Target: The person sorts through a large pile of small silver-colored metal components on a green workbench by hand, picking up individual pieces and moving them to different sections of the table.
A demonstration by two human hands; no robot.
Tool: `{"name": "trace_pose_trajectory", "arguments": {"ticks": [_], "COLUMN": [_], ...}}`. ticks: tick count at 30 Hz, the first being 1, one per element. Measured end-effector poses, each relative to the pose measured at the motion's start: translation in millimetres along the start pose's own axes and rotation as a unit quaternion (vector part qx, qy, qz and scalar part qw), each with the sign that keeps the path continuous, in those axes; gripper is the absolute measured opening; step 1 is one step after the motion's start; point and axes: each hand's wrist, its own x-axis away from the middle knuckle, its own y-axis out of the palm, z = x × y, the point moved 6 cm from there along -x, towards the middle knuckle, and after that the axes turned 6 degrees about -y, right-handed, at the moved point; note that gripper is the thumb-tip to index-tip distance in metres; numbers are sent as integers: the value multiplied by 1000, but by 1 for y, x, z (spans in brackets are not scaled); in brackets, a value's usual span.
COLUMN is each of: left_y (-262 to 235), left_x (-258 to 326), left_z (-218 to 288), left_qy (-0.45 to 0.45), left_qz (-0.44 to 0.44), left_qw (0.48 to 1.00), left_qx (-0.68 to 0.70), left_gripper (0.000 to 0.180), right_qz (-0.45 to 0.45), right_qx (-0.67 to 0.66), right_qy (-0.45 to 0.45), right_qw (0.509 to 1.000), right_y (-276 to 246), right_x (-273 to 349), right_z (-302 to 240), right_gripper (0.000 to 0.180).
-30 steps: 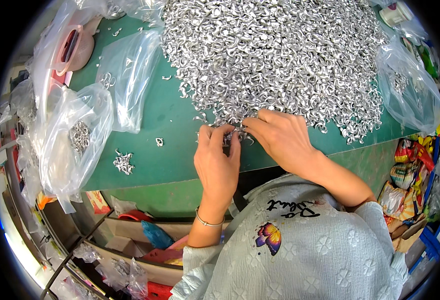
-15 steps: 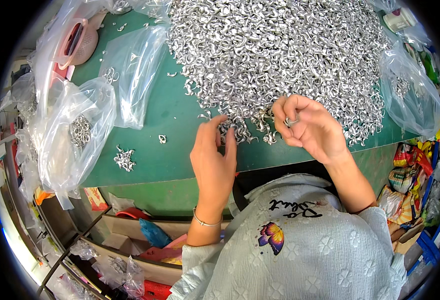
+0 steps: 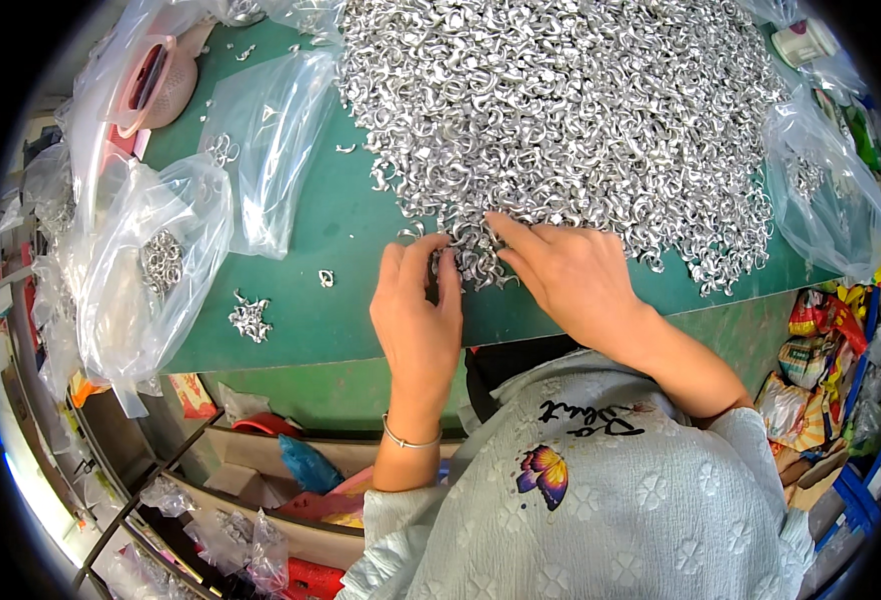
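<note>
Hundreds of small silvery metal pieces [image 3: 561,110] fill the upper middle of the frame in one wide heap, each a curled, hook-like bit with a bright, shiny surface, tangled loosely into its neighbours. The heap lies on a flat green table [image 3: 341,320] with a smooth matte top that runs across the middle of the frame. Clear, crinkled plastic bags sit at both sides: one large bag [image 3: 141,280] at the left holds a clump of metal rings, another bag [image 3: 271,140] lies flat above it, and a third bag [image 3: 826,190] rests at the right edge. A pink plastic scoop [image 3: 156,85] shows in the upper left.

At the heap's lower edge, the right hand [image 3: 576,275] lies palm down, fingers stretched and slightly apart, fingertips pressed on the pieces. The left hand [image 3: 421,310] is just beside it, fingers curled with tips at the same clump; whether they pinch a piece cannot be told. A little cluster of pieces [image 3: 251,320] and one single piece [image 3: 327,278] lie apart at lower left.
</note>
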Motion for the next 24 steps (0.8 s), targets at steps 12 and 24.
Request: {"name": "trace_pose_trajectory", "arguments": {"ticks": [12,24], "left_y": [4,0], "left_x": [2,-3], "left_z": [7,6], "left_qy": [81,47], "left_qz": [-79,-63], "left_qw": [992,997], "left_qx": [-50,-1], "left_gripper": [18,16], "right_qz": [-44,-38], "right_qx": [-32,38], "right_qy": [-13,-43], "right_qw": [998,998], "right_y": [-18,-8], "right_x": [11,7], "right_z": [9,5], "right_gripper": [19,11]}}
